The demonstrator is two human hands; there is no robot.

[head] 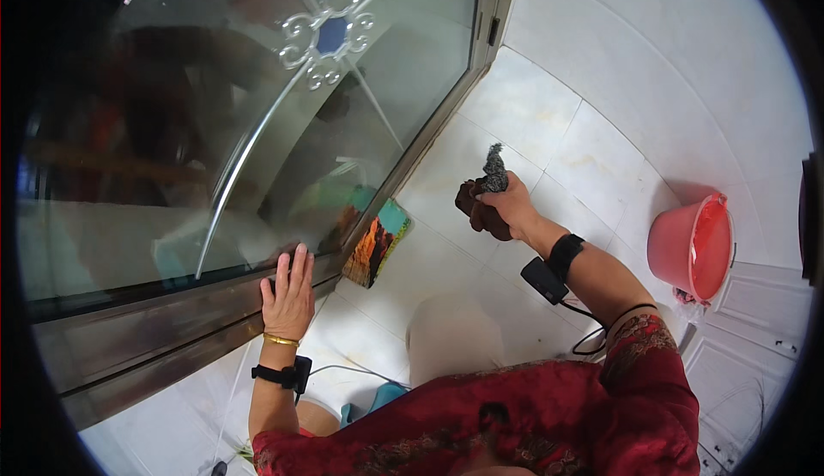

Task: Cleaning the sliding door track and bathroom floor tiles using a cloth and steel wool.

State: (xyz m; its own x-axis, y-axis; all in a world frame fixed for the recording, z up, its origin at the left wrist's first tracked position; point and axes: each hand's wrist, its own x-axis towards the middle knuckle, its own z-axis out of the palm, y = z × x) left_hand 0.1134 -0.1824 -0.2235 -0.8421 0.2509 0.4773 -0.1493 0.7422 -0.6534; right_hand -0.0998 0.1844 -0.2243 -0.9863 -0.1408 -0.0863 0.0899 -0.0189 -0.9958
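My left hand (289, 294) rests with its fingers apart on the metal frame (212, 308) at the near edge of a glass door panel (412, 70); it holds nothing. Above it, the glass carries a curved silvery ornament with a blue centre (332, 35). My right hand (512, 209), over the tiled floor, is closed around a brown cloth (492, 220). A grey, curly scouring pad (494, 170), perhaps steel wool, sticks up from the same grip. Neither item touches the glass.
A red plastic bucket (673, 241) stands at the right near white panelled cabinet doors (747, 347). A colourful printed mat or bag (376, 241) lies beside the door frame. Cables hang from the black devices strapped to both my wrists. White tiles (450, 263) cover the floor.
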